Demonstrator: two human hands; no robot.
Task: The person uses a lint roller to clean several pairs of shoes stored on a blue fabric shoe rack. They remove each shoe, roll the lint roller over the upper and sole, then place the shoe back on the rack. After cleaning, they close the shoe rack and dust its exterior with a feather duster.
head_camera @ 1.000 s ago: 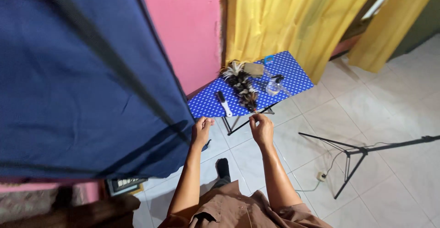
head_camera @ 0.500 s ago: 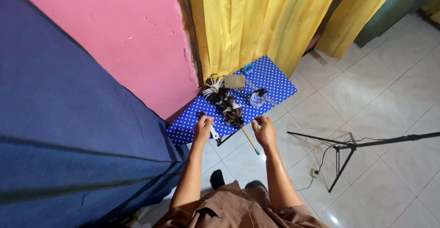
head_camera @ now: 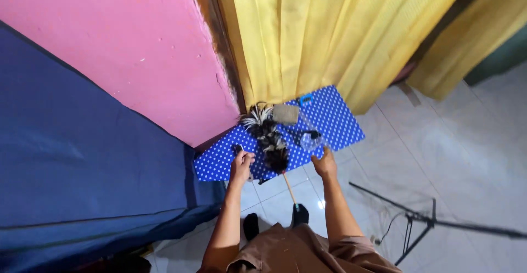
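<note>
A small table with a blue white-dotted cover (head_camera: 335,122) stands against a pink wall and yellow curtain. A black-and-white feather duster (head_camera: 267,136) lies across it, its thin wooden handle (head_camera: 289,189) sticking out over the front edge. My left hand (head_camera: 240,166) rests at the table's front left edge, closed around a small dark object (head_camera: 238,150). My right hand (head_camera: 326,165) touches the front edge further right, just below a clear glass (head_camera: 310,140). A tan rectangular sponge or cloth (head_camera: 286,114) lies at the back.
A dark blue fabric (head_camera: 82,185) fills the left side. A black tripod stand (head_camera: 433,223) with a cable stands on the white tiled floor at the right. My feet (head_camera: 274,222) are just below the table.
The view has swung so that the table sits closer and more central. Both hands have reached forward from mid-air onto the table's front edge.
</note>
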